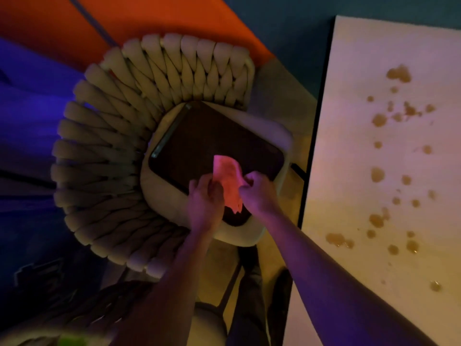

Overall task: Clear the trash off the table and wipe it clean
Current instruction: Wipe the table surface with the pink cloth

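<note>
Here, much is obscured by dim, coloured light: the lower left corner is dark and blurred, and the bench [389, 156] is cut off by the right edge. A pale pink cloth [228, 179], crumpled and hanging in soft folds, is held up between both hands above a dark tray [199, 136]. Its left side is gripped by the curled fingers of the left hand [205, 198], and its right edge is pinched by the right hand [257, 189]. The tray is laid on the cushioned seat of a chair [119, 136] with a thick woven back. Just right of the chair, the light bench top is spattered with many brownish spill spots [379, 119], well apart from the cloth. Orange and blue surfaces are seen behind the chair
</note>
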A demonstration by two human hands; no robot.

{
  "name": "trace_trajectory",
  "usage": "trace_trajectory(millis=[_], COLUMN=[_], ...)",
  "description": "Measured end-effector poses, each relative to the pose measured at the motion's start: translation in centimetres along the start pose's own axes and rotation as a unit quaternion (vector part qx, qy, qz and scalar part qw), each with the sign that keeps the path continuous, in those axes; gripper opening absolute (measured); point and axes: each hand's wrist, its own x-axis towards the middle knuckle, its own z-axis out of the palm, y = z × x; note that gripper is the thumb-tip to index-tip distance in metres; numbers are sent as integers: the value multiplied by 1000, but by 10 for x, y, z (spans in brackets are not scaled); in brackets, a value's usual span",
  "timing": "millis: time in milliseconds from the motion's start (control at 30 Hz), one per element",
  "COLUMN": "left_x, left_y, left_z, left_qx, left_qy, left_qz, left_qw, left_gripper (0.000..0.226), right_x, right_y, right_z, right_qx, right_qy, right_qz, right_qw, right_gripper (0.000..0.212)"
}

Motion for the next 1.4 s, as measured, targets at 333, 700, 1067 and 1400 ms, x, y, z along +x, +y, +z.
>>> trace_trajectory(millis=[333, 700, 1067, 1400], left_x=[-136, -289, -335, -358], left_y=[64, 73, 43, 31], left_z=[-54, -33, 18, 51], left_qx=[-95, 10, 101, 282], left_qy=[40, -46, -106, -77], left_qz=[111, 117, 187, 313], left_qw=[989, 992, 971, 904], left_gripper=[29, 32, 29, 57], right_x=[-156, -281, -324, -327], right_y=[13, 151, 253, 285], right_z=[-96, -167, -140, -136], right_qx=[61, 129, 148, 29], right_qy=[75, 93, 116, 264], right_qz=[-91, -40, 23, 15], right_qw=[991, 986, 982, 964], right_gripper=[23, 25, 19, 26])
